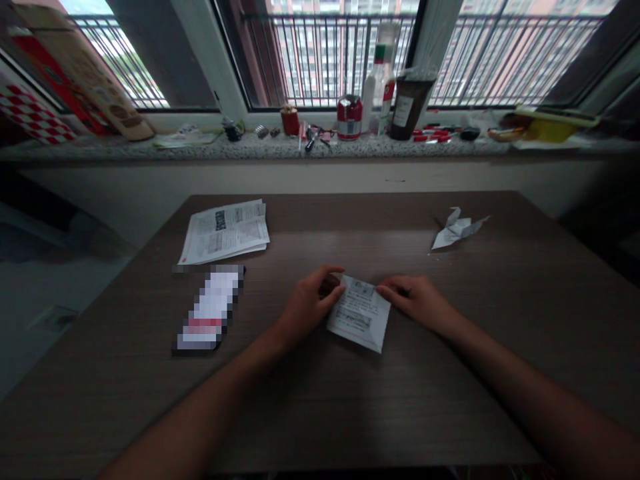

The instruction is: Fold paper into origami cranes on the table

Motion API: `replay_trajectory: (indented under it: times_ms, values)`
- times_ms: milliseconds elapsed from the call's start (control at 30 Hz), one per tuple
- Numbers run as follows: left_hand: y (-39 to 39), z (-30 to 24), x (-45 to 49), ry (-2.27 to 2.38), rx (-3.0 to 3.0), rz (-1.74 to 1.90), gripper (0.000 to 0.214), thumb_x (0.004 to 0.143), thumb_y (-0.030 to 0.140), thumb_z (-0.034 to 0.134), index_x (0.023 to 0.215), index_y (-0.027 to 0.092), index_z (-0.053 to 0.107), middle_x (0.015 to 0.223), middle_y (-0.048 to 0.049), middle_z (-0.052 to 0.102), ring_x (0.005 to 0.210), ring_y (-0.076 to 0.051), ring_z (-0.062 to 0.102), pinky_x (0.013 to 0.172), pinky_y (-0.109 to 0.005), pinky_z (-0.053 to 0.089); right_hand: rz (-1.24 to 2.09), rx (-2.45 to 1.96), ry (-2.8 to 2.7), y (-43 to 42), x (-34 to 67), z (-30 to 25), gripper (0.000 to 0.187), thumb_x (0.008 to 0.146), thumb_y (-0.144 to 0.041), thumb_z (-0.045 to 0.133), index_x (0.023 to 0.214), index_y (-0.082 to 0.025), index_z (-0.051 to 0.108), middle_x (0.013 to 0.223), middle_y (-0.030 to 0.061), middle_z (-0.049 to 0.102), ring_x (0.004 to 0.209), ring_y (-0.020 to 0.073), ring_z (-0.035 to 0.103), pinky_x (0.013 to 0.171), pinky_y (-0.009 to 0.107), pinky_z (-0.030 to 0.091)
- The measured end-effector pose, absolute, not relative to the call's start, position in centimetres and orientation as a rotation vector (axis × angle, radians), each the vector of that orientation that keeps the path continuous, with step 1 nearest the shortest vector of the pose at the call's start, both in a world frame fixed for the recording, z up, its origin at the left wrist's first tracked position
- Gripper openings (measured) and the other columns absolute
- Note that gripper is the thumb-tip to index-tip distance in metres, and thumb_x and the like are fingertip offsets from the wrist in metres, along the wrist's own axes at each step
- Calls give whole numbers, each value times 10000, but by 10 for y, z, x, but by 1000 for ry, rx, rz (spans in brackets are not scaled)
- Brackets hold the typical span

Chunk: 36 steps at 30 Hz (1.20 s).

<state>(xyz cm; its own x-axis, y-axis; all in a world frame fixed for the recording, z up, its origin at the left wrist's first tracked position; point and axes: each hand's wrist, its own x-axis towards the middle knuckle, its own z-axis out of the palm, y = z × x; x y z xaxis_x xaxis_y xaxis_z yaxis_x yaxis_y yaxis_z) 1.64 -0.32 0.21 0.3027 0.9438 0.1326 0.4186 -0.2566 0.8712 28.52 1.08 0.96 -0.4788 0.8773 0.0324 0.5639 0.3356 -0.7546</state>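
A small square of folded printed paper [359, 316] is at the middle of the wooden table, slightly turned. At its upper left corner is my left hand [316, 295], thumb on the edge and index finger curled over the corner. My right hand [415, 299] pinches the upper right corner between thumb and fingers; the fingertips behind the paper are partly hidden. Beyond my right hand stands a folded paper crane [455, 230]. A phone [210, 310] with a blurred screen lies left of my left hand, with a stack of printed sheets [227, 232] behind it.
The brown table [320, 413] ends at a wall below a granite windowsill [200, 153]. On the sill stand a red can [349, 117], a dark drink cup [407, 107], a white bottle [371, 100], small tools and a yellow container [555, 127].
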Motion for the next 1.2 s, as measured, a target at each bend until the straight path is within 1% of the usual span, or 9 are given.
replay_trajectory:
  times_ms: [67, 167, 267, 400, 500, 667, 900, 1033, 1200]
  values:
    - [-3, 0, 16, 1230, 1958, 863, 392, 967, 192, 655, 1348, 241, 577, 1111, -39, 698, 973, -198, 697, 894, -369, 580, 843, -1252, -2217, 13, 286, 9, 281, 1026, -388, 543, 946, -226, 758, 875, 44, 777, 768, 193, 704, 694, 314, 502]
    - [-3, -3, 16, 1205, 2228, 804, 367, 944, 145, 671, 1295, 238, 623, 1294, -75, 637, 1166, -241, 634, 1031, -430, 529, 716, -1214, -2272, 16, 285, 7, 248, 1026, -347, 551, 940, -215, 742, 880, 55, 759, 787, 197, 694, 715, 318, 499]
    - [-2, -6, 14, 1111, 2434, 692, 349, 976, 136, 631, 1309, 240, 636, 1383, -81, 616, 1291, -263, 564, 1100, -463, 478, 644, -1182, -2305, 20, 285, 2, 242, 1036, -332, 549, 946, -204, 733, 882, 58, 736, 801, 197, 686, 733, 322, 502]
    - [-1, -6, 12, 1075, 2567, 556, 323, 1028, 175, 576, 1335, 249, 644, 1386, -81, 638, 1278, -264, 576, 1160, -525, 398, 560, -1154, -2317, 22, 286, 1, 230, 1041, -324, 552, 992, -197, 737, 944, 78, 731, 874, 217, 688, 800, 354, 526]
    - [-3, -3, 12, 1124, 2638, 471, 343, 1043, 210, 563, 1376, 259, 629, 1381, -91, 638, 1288, -272, 576, 1220, -590, 281, 514, -1119, -2295, 21, 286, 3, 246, 1056, -317, 522, 1087, -203, 738, 1036, 97, 738, 979, 240, 689, 883, 393, 540]
    - [-12, 3, 16, 1232, 2707, 390, 393, 1036, 280, 586, 1428, 241, 590, 1334, -100, 641, 1275, -294, 570, 1237, -627, 202, 473, -1103, -2286, 15, 285, 6, 317, 1082, -346, 474, 1253, -210, 704, 1226, 112, 723, 1152, 252, 670, 1023, 424, 530]
    - [-20, 3, 23, 1381, 2767, 316, 443, 1034, 317, 578, 1451, 170, 553, 1259, -119, 641, 1204, -309, 578, 1232, -605, 235, 134, -1075, -2533, 6, 280, 7, 451, 1051, -370, 539, 1474, -216, 568, 1552, 121, 545, 1432, 316, 498, 1196, 558, 400]
    - [-22, -1, 24, 1398, 2761, 318, 502, 1033, 357, 569, 1487, 151, 512, 1284, -133, 620, 1230, -321, 559, 1236, -589, 247, 87, -1033, -2591, 4, 274, 1, 503, 1061, -322, 508, 1553, -224, 482, 1611, 114, 471, 1495, 285, 430, 1250, 534, 340]
    - [-23, -3, 22, 1372, 2758, 333, 539, 1039, 410, 551, 1493, 123, 506, 1372, -165, 585, 1309, -352, 515, 1227, -558, 292, 117, -1047, -2659, 4, 268, -14, 595, 1069, -338, 474, 1625, -166, 353, 1661, 137, 369, 1543, 278, 340, 1270, 503, 307]
